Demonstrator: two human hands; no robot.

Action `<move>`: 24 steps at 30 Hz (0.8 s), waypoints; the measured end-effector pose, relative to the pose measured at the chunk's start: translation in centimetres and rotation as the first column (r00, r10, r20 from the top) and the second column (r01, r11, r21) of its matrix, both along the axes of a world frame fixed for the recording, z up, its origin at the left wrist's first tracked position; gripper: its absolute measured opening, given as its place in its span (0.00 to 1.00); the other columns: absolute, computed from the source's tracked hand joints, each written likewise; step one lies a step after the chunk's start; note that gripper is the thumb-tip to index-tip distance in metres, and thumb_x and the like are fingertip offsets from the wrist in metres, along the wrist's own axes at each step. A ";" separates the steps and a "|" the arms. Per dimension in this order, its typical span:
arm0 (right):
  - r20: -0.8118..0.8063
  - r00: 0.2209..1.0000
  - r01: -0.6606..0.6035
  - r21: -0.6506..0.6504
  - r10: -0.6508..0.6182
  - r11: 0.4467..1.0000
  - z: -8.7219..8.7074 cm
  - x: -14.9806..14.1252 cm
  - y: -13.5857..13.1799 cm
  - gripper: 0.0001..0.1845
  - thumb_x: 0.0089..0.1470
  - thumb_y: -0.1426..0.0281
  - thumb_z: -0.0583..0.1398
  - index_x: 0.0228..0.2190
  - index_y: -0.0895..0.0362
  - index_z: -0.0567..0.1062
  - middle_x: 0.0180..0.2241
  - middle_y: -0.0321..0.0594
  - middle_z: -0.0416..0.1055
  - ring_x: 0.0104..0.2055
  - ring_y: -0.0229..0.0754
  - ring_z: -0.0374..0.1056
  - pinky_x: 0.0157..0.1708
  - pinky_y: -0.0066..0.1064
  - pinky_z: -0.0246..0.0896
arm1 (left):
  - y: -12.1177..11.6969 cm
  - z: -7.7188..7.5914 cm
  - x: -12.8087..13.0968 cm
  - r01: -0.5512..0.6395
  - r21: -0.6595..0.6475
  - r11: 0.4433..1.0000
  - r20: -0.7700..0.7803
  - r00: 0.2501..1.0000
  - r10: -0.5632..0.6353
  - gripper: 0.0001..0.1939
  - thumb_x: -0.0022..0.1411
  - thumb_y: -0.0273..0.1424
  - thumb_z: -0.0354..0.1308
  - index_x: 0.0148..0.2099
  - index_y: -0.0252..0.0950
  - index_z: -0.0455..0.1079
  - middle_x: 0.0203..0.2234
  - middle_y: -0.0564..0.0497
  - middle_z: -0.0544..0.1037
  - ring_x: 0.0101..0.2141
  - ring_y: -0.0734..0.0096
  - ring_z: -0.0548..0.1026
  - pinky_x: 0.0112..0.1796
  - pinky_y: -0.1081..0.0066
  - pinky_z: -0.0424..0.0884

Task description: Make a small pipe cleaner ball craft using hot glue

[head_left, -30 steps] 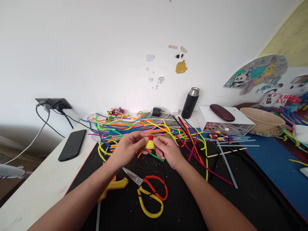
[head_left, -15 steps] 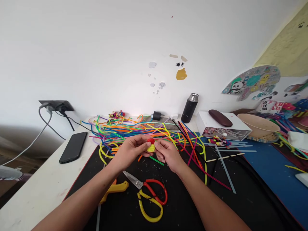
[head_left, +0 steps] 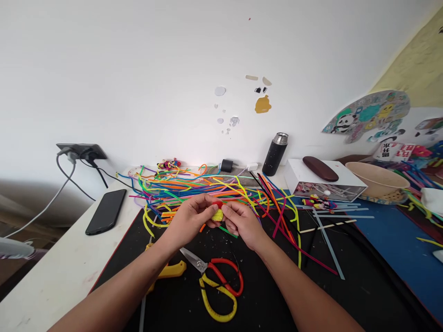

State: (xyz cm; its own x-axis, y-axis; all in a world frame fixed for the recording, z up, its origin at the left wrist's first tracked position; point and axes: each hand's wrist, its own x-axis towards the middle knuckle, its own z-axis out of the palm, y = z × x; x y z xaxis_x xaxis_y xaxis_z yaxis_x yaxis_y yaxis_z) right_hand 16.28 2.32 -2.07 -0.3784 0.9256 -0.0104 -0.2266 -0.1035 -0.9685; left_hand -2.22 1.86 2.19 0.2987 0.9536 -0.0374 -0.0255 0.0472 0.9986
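Observation:
A small red and yellow fuzzy piece (head_left: 218, 215), which looks made of pipe cleaners, is pinched between both hands. My left hand (head_left: 194, 216) grips it from the left with thumb and fingers. From the right, my right hand (head_left: 243, 223) presses on it with thumb and forefinger; fingertips partly cover it. Behind the hands spreads a pile of colourful pipe cleaners (head_left: 204, 186). Scissors (head_left: 216, 286) with red and yellow handles lie on the black mat (head_left: 266, 299) below the hands. Partly under my left forearm lies a yellow glue gun (head_left: 173, 269).
A phone (head_left: 105, 212) lies at left. Along the back stand a black flask (head_left: 275, 154) and a white box (head_left: 294, 180) bearing a glasses case (head_left: 320, 168). A basket (head_left: 377, 182), pipe-cleaner figures (head_left: 320, 203) and glue sticks (head_left: 328, 244) are at right.
Both hands keep hold of the red and yellow piece in nearly the same pose. The view has shifted slightly, so most things sit a little further right.

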 end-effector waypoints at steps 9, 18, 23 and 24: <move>0.020 1.000 0.008 0.056 -0.009 0.998 0.2 -0.1 0.1 0.30 0.55 0.41 0.67 0.27 0.54 0.71 0.15 0.24 0.54 0.16 0.31 0.46 0.16 0.26 0.41 | -0.1 -0.1 -0.2 0.046 0.052 0.998 -0.008 0.999 -0.046 0.23 0.58 0.42 0.74 0.51 0.36 0.80 0.37 0.47 0.86 0.39 0.62 0.83 0.45 0.64 0.79; 0.220 0.972 0.029 0.219 -0.079 0.975 -0.4 -0.1 0.1 0.31 0.61 0.39 0.61 0.30 0.55 0.75 0.17 0.26 0.54 0.18 0.34 0.49 0.18 0.28 0.43 | 0.0 -0.3 0.0 -0.029 0.032 0.999 0.040 0.999 0.028 0.21 0.52 0.44 0.77 0.43 0.36 0.82 0.34 0.48 0.86 0.35 0.61 0.83 0.43 0.61 0.81; 0.309 0.941 0.048 0.290 -0.141 0.956 0.5 0.3 -0.2 0.27 0.66 0.46 0.59 0.31 0.56 0.76 0.17 0.28 0.58 0.19 0.35 0.53 0.20 0.28 0.48 | 0.3 -0.3 -0.3 -0.098 -0.014 0.995 0.062 0.993 0.099 0.22 0.51 0.43 0.77 0.44 0.36 0.82 0.35 0.48 0.86 0.35 0.61 0.83 0.43 0.61 0.82; 0.324 0.932 0.060 0.307 -0.163 0.950 0.6 0.4 -0.2 0.25 0.67 0.48 0.59 0.32 0.56 0.78 0.18 0.29 0.59 0.19 0.35 0.54 0.21 0.29 0.49 | 0.4 -0.3 -0.4 -0.113 -0.022 0.993 0.064 0.991 0.114 0.22 0.51 0.43 0.77 0.44 0.36 0.82 0.36 0.48 0.86 0.34 0.61 0.83 0.42 0.62 0.82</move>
